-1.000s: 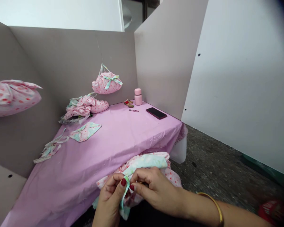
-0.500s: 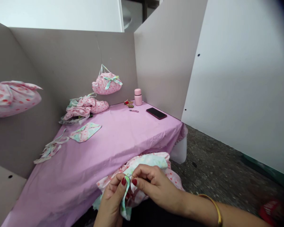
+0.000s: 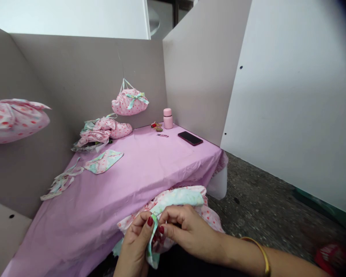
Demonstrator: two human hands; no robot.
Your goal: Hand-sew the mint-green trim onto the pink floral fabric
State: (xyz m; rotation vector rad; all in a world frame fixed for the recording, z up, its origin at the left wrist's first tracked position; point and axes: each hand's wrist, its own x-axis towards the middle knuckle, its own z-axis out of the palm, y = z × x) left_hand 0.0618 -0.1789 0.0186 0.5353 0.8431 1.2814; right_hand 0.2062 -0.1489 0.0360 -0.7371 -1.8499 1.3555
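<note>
Fingers (image 3: 150,222) of both hands pinch the cloth (image 3: 175,198) edge; soft, light, floppy stuff; best gripped at the folded hem.

Open tablecloth (image 3: 150,165) ahead; partitions (image 3: 83,77) behind.

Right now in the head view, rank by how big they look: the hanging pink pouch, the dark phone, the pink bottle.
1. hanging pink pouch, clearly largest.
2. dark phone and pink bottle: similar in area, too close to rank.
All three sit far back, so distance hardly skews this.
</note>
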